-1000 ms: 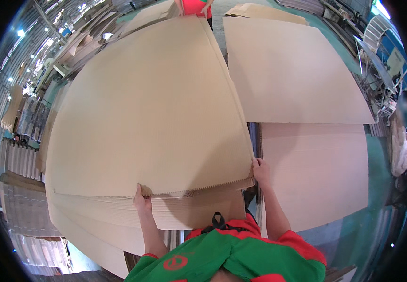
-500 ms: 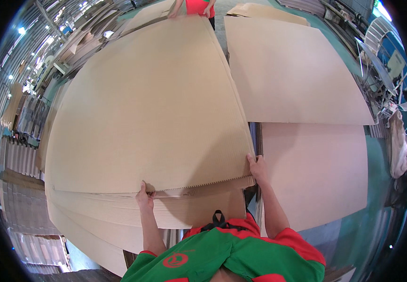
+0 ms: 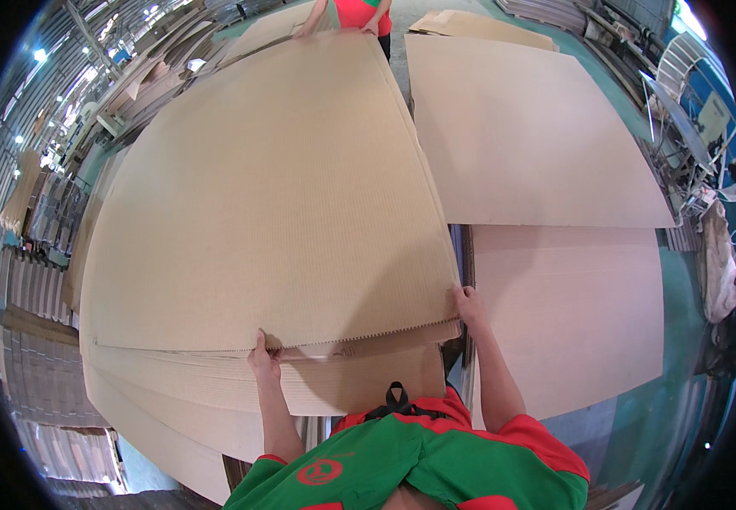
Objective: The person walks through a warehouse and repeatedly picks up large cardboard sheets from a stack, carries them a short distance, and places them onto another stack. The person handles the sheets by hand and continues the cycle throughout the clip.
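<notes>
A large tan cardboard sheet (image 3: 274, 204) with a jagged near edge lies over a stack of similar sheets (image 3: 368, 378). My left hand (image 3: 264, 360) grips the near edge, thumb on top and fingers underneath, partly hidden. At the near right corner my right hand (image 3: 471, 309) is closed on the sheet's side edge. Across the stack, a co-worker in red and green has one hand (image 3: 371, 26) on the far edge and another hand (image 3: 304, 29) at the far edge farther left.
To the right lie two more piles of pale cardboard, a far one (image 3: 529, 136) and a nearer one (image 3: 568, 314), beyond a narrow gap. Cardboard stacks (image 3: 49, 374) line the left side. A metal frame (image 3: 691, 110) and a hanging whitish sack (image 3: 719, 263) stand at the far right.
My right hand has shifted slightly right and down along the sheet's side edge. The co-worker's hands have moved a little at the far edge. My left hand keeps almost the same place.
</notes>
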Demonstrator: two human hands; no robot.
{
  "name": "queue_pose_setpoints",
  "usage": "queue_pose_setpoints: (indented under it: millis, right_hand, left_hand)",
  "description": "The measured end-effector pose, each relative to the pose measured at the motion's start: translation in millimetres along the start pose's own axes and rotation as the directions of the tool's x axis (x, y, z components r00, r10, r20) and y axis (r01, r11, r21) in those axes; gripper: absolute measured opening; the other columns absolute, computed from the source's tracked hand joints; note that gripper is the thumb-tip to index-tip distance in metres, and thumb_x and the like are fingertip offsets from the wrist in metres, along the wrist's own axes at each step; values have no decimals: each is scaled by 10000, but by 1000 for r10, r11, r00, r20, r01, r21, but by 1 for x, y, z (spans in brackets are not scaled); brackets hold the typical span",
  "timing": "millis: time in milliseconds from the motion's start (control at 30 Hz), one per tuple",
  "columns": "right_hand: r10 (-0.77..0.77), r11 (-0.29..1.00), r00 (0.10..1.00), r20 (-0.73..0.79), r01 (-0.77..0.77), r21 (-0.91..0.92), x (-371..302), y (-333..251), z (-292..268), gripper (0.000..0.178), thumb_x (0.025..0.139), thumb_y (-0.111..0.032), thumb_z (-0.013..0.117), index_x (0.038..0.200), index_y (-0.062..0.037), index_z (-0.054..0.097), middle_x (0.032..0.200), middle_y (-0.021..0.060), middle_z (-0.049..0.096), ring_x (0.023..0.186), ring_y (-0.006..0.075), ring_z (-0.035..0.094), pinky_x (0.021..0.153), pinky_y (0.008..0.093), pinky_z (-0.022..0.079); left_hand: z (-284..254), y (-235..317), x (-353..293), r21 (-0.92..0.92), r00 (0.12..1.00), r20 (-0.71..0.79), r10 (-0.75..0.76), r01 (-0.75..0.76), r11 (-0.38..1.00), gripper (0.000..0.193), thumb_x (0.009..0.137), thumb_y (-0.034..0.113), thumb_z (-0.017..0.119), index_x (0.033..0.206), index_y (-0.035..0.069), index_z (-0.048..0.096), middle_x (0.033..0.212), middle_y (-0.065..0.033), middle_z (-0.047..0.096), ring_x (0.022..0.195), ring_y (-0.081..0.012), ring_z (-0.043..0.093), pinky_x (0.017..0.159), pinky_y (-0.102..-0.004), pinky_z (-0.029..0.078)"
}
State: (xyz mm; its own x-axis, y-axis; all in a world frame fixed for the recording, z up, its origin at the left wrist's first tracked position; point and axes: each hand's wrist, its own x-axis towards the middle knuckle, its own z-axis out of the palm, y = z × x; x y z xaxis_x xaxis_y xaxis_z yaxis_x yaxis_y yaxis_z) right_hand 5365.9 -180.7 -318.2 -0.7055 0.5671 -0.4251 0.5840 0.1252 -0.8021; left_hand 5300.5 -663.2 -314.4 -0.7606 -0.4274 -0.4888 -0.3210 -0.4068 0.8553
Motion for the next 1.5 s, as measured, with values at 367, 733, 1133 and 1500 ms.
queue_pose_setpoints:
  millis: [367, 733, 1133, 1500]
  right_hand:
    - [61, 997, 987, -148, -52, 65, -36, 36, 2, 616, 865, -528, 615, 959, 79, 655, 936, 237, 677, 913, 307, 658, 811, 397, 486]
    - [21, 1000, 994, -108, -22, -2, -1, -2, -34, 665, 919, -531, 524, 1013, 118, 639, 943, 263, 673, 916, 308, 655, 806, 398, 479]
    - [-134, 984, 990, 50, 127, 127, -23, -67, -110, 614, 949, -483, 517, 1178, 85, 566, 1064, 149, 635, 952, 245, 608, 819, 360, 496]
    - [-207, 971, 968, -140, 185, -152, 129, 9, -240, 464, 933, -423, 539, 1140, -11, 589, 880, 130, 596, 770, 243, 550, 670, 391, 459]
  left_hand:
    - [-28, 21, -23, 617, 977, -2, -212, 168, 769, 629, 844, 528, 660, 964, -83, 563, 819, -171, 614, 625, -257, 641, 527, -381, 573]
    - [-31, 38, -13, 37, 979, -181, 95, -89, 995, 671, 876, 552, 603, 1004, -102, 521, 807, -138, 566, 655, -233, 606, 574, -328, 556]
    - [-38, 91, 56, -572, 991, -126, 37, -103, 814, 927, 821, 675, 577, 1386, -20, 335, 1216, -159, 562, 1088, -263, 569, 946, -425, 477]
    - [47, 86, 21, -592, 964, -87, 250, -252, 766, 402, 865, 165, 673, 1168, -79, 568, 1114, -143, 640, 992, -246, 634, 843, -385, 540]
